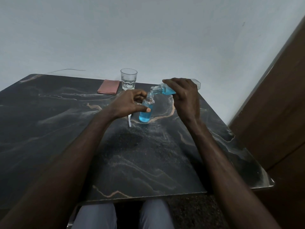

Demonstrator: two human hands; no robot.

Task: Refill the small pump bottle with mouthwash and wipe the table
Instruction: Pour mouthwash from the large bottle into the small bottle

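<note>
The small clear bottle [145, 115] stands upright on the dark marble table [66, 123], mostly full of blue liquid, with its neck uncapped. My left hand [127, 104] grips it from the left side. My right hand [184, 95] holds the larger mouthwash bottle [166, 90] tipped leftward, its open mouth resting right over the small bottle's neck. Blue mouthwash sits low in the tilted bottle. The white pump head with its tube [129, 120] lies on the table just left of the small bottle, partly hidden by my left wrist.
A folded pink cloth [108, 87] lies at the table's far edge, with a clear drinking glass [128, 79] just right of it. A pale wall runs behind the table and a brown wooden panel [272, 113] stands at the right. My knees show below the near edge.
</note>
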